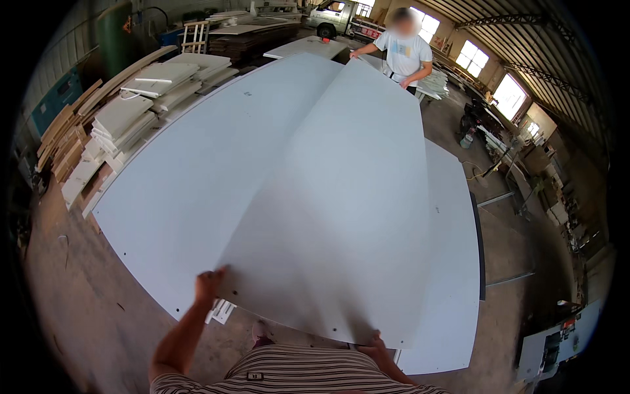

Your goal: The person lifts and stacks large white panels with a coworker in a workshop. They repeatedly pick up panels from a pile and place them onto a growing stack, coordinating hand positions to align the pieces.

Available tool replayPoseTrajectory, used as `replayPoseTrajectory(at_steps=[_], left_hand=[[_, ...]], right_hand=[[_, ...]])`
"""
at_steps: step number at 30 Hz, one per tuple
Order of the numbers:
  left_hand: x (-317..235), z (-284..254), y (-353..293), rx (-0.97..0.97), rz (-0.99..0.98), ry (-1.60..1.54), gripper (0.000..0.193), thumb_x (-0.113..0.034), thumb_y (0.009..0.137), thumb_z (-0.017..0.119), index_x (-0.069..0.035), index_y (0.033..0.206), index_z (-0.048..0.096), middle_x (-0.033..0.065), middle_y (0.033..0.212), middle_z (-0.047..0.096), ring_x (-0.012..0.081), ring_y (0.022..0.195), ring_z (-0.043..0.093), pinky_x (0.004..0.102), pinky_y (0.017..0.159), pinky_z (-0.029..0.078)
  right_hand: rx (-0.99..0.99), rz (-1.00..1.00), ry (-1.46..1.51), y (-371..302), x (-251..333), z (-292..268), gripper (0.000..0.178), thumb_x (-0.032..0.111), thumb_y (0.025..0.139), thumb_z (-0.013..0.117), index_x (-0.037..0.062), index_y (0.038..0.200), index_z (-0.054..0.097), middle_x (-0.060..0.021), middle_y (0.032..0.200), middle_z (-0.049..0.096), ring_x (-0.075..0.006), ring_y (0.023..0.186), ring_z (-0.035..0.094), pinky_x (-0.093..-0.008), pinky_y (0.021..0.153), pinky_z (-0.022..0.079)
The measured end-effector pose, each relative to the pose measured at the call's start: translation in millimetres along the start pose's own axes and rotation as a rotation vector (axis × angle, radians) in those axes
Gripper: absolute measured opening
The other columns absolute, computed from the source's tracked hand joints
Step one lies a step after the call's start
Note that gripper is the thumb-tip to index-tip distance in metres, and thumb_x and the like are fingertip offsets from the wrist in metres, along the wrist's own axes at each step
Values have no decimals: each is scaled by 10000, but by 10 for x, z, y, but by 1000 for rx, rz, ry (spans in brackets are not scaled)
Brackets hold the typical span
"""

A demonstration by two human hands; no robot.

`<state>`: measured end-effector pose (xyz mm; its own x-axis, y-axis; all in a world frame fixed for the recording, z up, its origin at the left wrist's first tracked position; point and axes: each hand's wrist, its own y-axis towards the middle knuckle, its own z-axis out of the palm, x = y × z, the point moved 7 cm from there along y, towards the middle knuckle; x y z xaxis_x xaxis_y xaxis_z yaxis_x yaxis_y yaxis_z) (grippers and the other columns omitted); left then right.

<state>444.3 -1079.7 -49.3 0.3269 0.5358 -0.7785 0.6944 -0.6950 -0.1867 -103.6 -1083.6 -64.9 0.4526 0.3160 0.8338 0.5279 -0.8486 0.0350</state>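
1. While stacks of cut white boards (141, 105) line the workshop's left wall, the person's left hand (209, 284) curls its fingers over the near corner of a large white panel (341, 210), gripping its edge.
2. The panel sits tilted above other white sheets (197, 177), its far end held by a co-worker (403, 56).
3. At lower right, the right hand (377, 347) grips the panel's near edge from below, its fingers mostly hidden.
4. Judged risk: the wide, flexing panel could slip from these edge grips, or scrape the sheets beneath.
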Motion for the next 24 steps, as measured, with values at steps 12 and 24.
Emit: replayPoseTrajectory(at_steps=[12,24], left_hand=[[410,-1446,1740,-421,239,723,732,-509,789,525,-133,1353,248,226,1372,228,406,1244,246,519,982,251],[24,-919,1666,-367,199,509,578,-405,822,512,-130,1308,363,150,1416,174,302,1320,113,533,1037,89]], right_hand=[[39,278,128,2192,1403,1131,390,254,819,569,-37,1061,477,-196,1057,539,-311,974,547,-384,823,432],[174,762,1499,2966,962,2453,474,323,870,514,24,1218,395,-96,1226,454,-229,1125,426,-367,950,335]])
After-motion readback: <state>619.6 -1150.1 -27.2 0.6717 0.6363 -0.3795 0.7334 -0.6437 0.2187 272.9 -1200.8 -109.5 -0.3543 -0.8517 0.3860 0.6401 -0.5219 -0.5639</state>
